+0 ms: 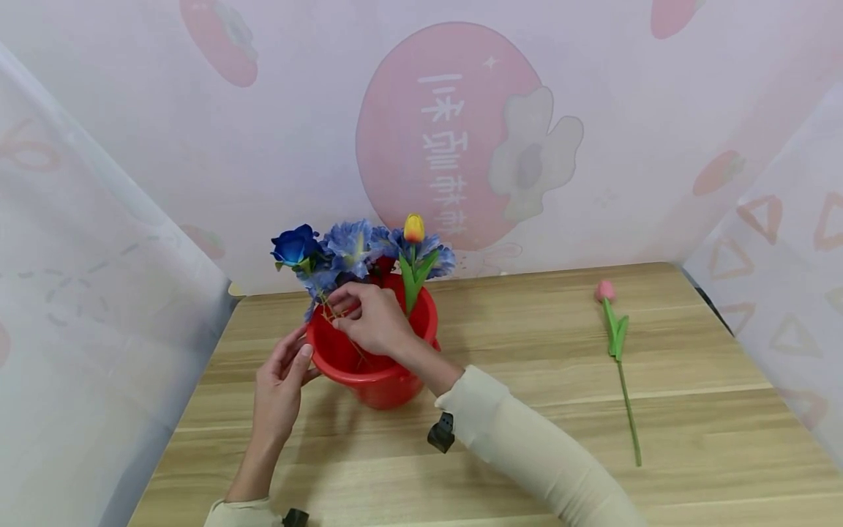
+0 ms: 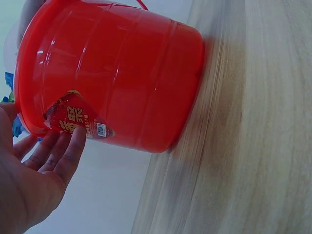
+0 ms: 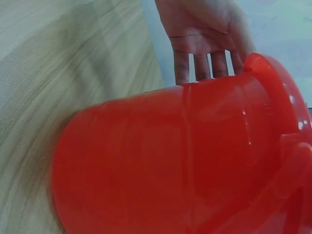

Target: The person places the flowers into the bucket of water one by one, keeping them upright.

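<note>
A red bucket stands on the table, with artificial flowers in it. My right hand is over its opening and pinches a thin green-brown stem that lines up with the blue rose leaning at the left. At the bucket's left side, my left hand touches the outer wall with its fingers extended, the thumb close to the rim. Pale blue ruffled flowers and a yellow-orange tulip rise from the back of the bucket. In the right wrist view the bucket hides the right hand's fingers.
A pink tulip with a long green stem lies on the wooden table to the right. Behind the table hangs a pale printed cloth, and similar cloth lines both sides. The bucket's handle hangs from its rim.
</note>
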Motion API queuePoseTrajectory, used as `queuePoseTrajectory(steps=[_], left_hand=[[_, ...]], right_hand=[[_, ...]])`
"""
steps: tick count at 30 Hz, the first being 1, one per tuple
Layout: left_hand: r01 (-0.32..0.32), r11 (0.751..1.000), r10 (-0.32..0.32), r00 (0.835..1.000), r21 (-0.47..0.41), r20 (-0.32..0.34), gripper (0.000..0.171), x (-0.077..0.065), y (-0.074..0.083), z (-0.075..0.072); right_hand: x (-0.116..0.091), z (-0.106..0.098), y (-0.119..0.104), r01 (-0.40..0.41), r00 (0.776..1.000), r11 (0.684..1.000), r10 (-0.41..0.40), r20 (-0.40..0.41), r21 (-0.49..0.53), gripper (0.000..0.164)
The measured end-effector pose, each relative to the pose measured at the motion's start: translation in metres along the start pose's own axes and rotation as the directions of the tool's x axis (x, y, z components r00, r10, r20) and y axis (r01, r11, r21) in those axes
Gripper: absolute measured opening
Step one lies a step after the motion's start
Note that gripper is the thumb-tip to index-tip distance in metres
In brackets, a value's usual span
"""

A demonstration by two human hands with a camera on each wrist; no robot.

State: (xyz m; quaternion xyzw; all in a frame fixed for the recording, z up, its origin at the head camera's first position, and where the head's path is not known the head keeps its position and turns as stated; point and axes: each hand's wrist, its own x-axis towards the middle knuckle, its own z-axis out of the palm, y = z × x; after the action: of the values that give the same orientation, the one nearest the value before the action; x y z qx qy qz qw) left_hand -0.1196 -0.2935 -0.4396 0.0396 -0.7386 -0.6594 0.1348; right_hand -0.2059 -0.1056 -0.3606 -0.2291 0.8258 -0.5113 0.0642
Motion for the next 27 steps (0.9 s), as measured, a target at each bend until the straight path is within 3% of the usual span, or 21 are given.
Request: queuePoseTrajectory(steps=[16,27], left_hand=[[-0.014,1.000,0.014,1.000,-0.003,0.000,0.048,0.0001,-0.0008,-0.0004],[-0.002,1.000,0.002,1.000,0.009,-0.018,0.048,-0.0012,-0.0015,0.0010]], right_hand=[[0.0026,0.0049,0.0022,-0.050,0.995,0.997,0.055,0.080,-0.065,0.025],[0.0017,0.0058,0.0027,-0.081,0.992,0.994,0.087,0.087,-0.076,0.025]])
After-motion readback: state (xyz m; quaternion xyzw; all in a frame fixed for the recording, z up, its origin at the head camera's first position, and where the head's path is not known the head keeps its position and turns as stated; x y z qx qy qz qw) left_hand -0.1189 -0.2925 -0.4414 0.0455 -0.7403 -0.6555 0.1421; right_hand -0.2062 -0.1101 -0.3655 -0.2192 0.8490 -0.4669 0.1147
